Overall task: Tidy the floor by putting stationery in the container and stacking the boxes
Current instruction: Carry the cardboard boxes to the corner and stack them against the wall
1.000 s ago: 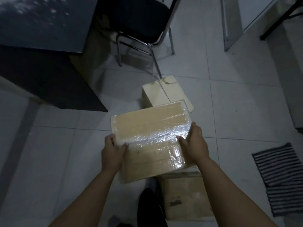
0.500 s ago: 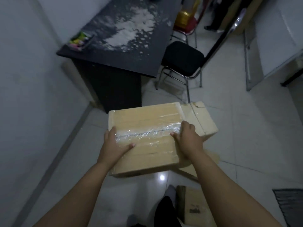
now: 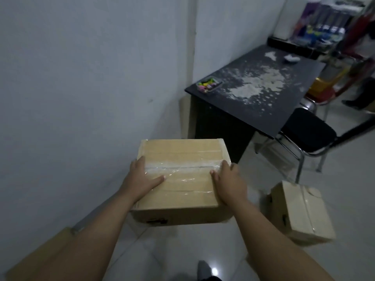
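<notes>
A tan rectangular cardboard box wrapped in clear plastic film (image 3: 180,175) is held up off the pale tiled floor (image 3: 203,250), carried level between both hands. The left hand (image 3: 142,177) clasps the box's left edge with its thumb laid flat across the top and its fingers wrapped down the side out of sight; the right hand (image 3: 227,180) clasps the right edge the same way, thumb on top. A strip of crinkled film runs across the lid between the two thumbs, and a dark printed mark shows on the box's near face. Relative to this held box, a second, paler taped cardboard box (image 3: 300,213) sits on the floor to the lower right, well apart from it. Beyond the held box, up and to the right, stands a black desk with a dusty white-speckled top (image 3: 263,102); on the desk's near-left corner lies a small clear plastic container of bright yellow, green and pink stationery (image 3: 209,84). To the right of the held box, tucked at the desk's edge, is a black padded chair with a chrome frame (image 3: 308,132). Left of the held box rises a plain grey-white wall (image 3: 81,78), and at the lower left a flat brown cardboard piece (image 3: 46,258) lies against its foot.
</notes>
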Demonstrator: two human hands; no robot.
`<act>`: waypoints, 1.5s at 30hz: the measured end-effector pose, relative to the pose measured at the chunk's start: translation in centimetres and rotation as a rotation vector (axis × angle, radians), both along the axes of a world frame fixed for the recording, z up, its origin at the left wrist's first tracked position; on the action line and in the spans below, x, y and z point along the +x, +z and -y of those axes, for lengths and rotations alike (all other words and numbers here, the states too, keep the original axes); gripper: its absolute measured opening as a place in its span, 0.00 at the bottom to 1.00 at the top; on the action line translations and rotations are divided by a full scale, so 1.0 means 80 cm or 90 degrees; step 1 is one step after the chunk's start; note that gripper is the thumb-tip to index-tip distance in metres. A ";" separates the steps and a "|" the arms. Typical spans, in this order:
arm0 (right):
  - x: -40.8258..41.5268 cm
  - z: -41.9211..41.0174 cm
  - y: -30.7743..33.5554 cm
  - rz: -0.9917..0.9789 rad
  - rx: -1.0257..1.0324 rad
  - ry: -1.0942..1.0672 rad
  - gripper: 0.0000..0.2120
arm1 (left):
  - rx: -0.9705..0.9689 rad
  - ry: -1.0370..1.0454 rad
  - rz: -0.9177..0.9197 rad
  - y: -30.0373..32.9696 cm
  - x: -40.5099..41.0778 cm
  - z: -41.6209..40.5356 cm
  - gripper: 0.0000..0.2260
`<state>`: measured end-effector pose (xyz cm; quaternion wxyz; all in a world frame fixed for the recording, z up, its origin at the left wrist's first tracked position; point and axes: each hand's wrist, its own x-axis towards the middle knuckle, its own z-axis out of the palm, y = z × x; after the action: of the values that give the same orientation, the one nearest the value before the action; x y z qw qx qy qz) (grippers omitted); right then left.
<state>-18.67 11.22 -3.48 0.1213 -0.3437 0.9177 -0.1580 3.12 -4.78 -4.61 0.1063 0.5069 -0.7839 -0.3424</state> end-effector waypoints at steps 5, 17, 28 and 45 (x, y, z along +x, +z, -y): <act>0.048 0.063 0.014 -0.016 -0.007 0.121 0.27 | 0.003 0.145 -0.063 0.035 0.080 0.012 0.43; 0.139 0.189 0.057 -0.032 -0.001 0.396 0.33 | -0.029 0.431 -0.086 0.078 0.205 -0.007 0.44; 0.226 0.237 0.056 -0.071 -0.020 0.578 0.32 | -0.049 0.659 -0.094 0.065 0.284 -0.052 0.46; 0.424 0.239 0.047 -0.061 -0.006 0.629 0.36 | -0.039 0.713 -0.068 0.058 0.472 -0.086 0.48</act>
<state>15.27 -7.90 0.28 0.1377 -0.7450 0.6490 -0.0701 40.91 2.13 0.00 0.3260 0.8244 -0.3982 -0.2357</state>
